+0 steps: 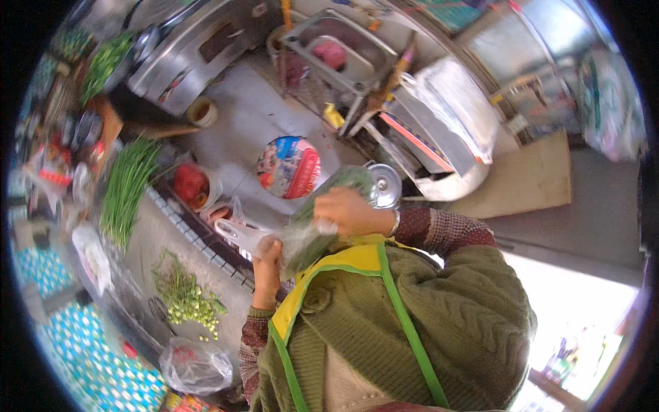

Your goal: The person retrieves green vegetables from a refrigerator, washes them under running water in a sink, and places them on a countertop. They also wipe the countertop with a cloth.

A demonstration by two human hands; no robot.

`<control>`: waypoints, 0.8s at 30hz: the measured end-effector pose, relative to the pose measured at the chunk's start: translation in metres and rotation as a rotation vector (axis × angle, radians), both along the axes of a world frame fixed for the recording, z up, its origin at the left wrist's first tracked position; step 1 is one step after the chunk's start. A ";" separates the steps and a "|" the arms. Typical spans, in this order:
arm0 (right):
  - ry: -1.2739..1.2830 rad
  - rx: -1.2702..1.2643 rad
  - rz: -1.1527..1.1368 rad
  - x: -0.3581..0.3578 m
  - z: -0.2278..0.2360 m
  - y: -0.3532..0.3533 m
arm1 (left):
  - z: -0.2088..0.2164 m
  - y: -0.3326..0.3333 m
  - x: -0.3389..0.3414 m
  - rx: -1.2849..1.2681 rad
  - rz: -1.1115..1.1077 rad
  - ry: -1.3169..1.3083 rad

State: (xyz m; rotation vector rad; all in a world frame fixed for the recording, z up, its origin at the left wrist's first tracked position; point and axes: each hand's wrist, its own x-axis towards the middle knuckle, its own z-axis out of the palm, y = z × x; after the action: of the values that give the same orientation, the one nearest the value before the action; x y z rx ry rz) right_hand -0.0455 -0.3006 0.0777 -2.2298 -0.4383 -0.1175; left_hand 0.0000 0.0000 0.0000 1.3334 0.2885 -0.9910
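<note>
A thin translucent plastic bag [307,244] with something green inside is held close in front of my apron. My left hand [268,264] is closed on its pale handle end, with the thumb up. On the other side, my right hand [353,211] is closed on the gathered plastic higher up. Green bulk [347,180] shows beyond my right hand; its kind is too blurred to tell. To the left, a bunch of long green chives [129,192] and a heap of chopped green pieces [184,295] lie on the counter.
A round patterned lid or stool top [288,167] is on the floor ahead, with a metal pot [384,185] to its right. A steel sink [340,51] stands farther off. Scissors [159,310] and a clear bag [196,367] lie on the counter [152,240] at left.
</note>
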 end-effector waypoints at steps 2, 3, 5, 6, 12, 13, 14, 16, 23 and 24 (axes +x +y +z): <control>-0.014 0.027 0.100 -0.030 0.015 -0.008 | 0.010 -0.033 -0.004 0.040 -0.302 -0.193; -0.028 0.066 0.084 -0.046 0.022 -0.014 | 0.012 -0.051 -0.008 0.085 -0.419 -0.495; -0.127 0.141 0.048 -0.072 0.032 -0.025 | 0.012 -0.090 -0.012 0.074 -0.578 -0.870; -0.097 0.202 0.085 -0.081 0.038 -0.043 | 0.010 -0.113 -0.015 -0.012 -0.614 -0.667; -0.119 0.289 -0.021 -0.162 0.077 -0.100 | 0.018 -0.220 -0.073 -0.192 -0.920 -0.196; -0.158 0.277 -0.077 -0.184 0.079 -0.119 | 0.019 -0.227 -0.083 -0.200 -0.953 -0.146; -0.180 0.262 -0.111 -0.209 0.087 -0.139 | 0.026 -0.233 -0.093 -0.202 -0.980 -0.110; -0.208 0.238 -0.237 -0.270 0.086 -0.178 | 0.031 -0.245 -0.105 -0.194 -1.031 -0.020; 0.835 -0.868 -1.014 -0.500 0.013 -0.224 | 0.032 -0.362 -0.157 -0.330 -1.207 0.318; 0.817 -1.062 -1.055 -0.518 0.000 -0.220 | 0.027 -0.389 -0.174 -0.379 -1.230 0.397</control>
State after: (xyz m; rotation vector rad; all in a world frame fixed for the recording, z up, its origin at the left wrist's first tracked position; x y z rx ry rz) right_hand -0.5632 -0.5209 0.0775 -2.9568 1.4400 0.5930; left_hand -0.1742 -0.3894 0.0270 0.8724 -0.4951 -2.2095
